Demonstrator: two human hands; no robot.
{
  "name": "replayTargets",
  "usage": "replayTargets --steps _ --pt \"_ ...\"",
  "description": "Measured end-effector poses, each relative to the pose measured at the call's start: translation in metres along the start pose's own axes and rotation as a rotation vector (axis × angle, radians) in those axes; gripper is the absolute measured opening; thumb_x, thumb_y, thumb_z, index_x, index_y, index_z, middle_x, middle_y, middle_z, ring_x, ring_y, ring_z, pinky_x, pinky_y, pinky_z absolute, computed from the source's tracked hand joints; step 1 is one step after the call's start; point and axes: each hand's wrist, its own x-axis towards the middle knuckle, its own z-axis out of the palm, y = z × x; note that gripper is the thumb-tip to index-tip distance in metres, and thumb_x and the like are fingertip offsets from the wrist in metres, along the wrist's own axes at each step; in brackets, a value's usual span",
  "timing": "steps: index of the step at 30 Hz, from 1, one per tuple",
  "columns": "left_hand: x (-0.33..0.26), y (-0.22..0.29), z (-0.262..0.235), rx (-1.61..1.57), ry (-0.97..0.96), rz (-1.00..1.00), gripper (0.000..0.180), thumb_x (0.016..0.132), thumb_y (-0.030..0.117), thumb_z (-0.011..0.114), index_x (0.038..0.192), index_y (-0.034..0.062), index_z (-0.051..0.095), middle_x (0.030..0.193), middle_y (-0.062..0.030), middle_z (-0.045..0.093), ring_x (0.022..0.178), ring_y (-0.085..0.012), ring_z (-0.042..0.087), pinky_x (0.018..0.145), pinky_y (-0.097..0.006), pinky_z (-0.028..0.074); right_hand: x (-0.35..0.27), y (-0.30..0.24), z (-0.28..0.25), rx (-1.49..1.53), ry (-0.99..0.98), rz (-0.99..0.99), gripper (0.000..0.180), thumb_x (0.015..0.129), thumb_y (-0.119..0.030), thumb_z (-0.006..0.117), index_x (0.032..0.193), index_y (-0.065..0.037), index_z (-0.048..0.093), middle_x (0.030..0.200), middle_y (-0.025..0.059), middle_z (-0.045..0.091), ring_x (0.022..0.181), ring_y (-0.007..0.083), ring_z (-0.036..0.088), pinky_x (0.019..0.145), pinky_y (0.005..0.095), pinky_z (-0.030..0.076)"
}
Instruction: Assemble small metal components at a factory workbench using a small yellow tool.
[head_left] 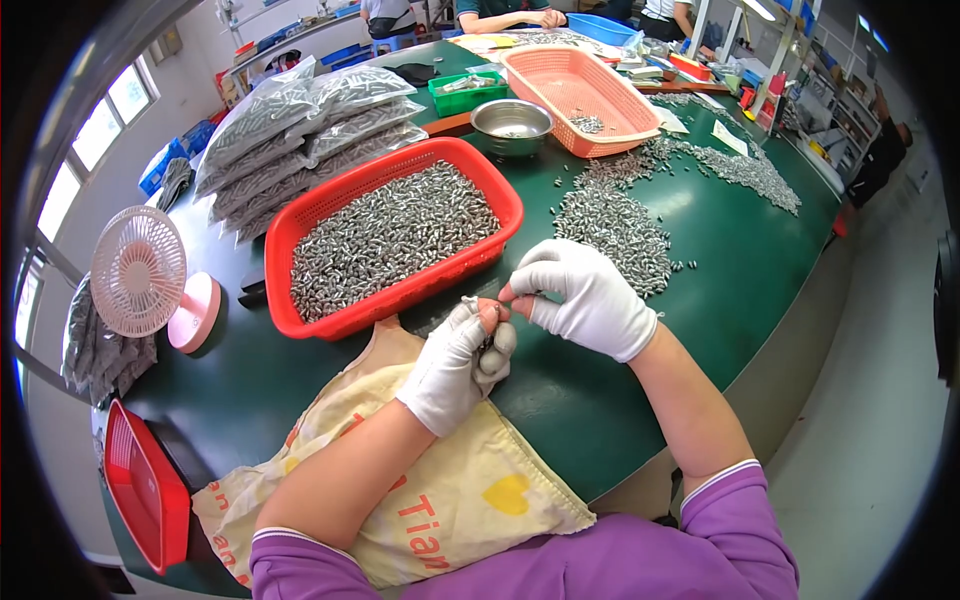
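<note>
My two white-gloved hands meet above the near side of the green table, bare fingertips showing. My left hand (pixel 445 365) is curled closed around small dark metal pieces, partly hidden by its fingers. Thumb and forefinger of my right hand (pixel 580 298) are pinched together at the left fingertips; whatever lies between them is too small to make out. Just beyond my left hand is a red plastic basket (pixel 279 265) holding a great many small, shiny, barrel-shaped metal parts (pixel 390 240). More such metal parts (pixel 612 235) lie heaped on the table beyond my right hand.
A yellowish printed cloth (pixel 465 490) lies under my left forearm. Leftward are a pink fan (pixel 138 272), a red tray (pixel 140 490) and stacked clear bags of parts (pixel 300 140). Farther back are a steel bowl (pixel 512 143), a green box (pixel 468 99), a salmon basket (pixel 606 147) and other people.
</note>
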Motion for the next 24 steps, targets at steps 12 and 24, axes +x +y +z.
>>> replayTargets --steps 12,24 --pt "0.002 0.0 -0.003 -0.002 -0.071 -0.006 0.013 0.094 0.021 0.061 0.101 0.014 0.052 0.075 0.002 0.05 0.055 -0.005 0.037 0.05 -0.018 0.028 0.001 -0.003 0.002 0.097 -0.018 -0.006 0.017 0.072 -0.01 0.076 0.087 -0.009 0.069 0.083 0.0065 0.063 0.079 0.0254 0.062 0.071 0.0343 0.051" --pt "0.003 -0.001 0.003 0.033 -0.112 0.02 0.014 0.094 0.021 0.061 0.099 0.0123 0.052 0.07 0.0024 0.046 0.053 -0.0063 0.034 0.048 -0.02 0.027 -0.003 -0.008 -0.016 -0.205 0.057 -0.026 0.015 0.077 -0.017 0.073 0.09 -0.01 0.071 0.086 0.0078 0.065 0.081 0.0274 0.063 0.073 0.0367 0.052"
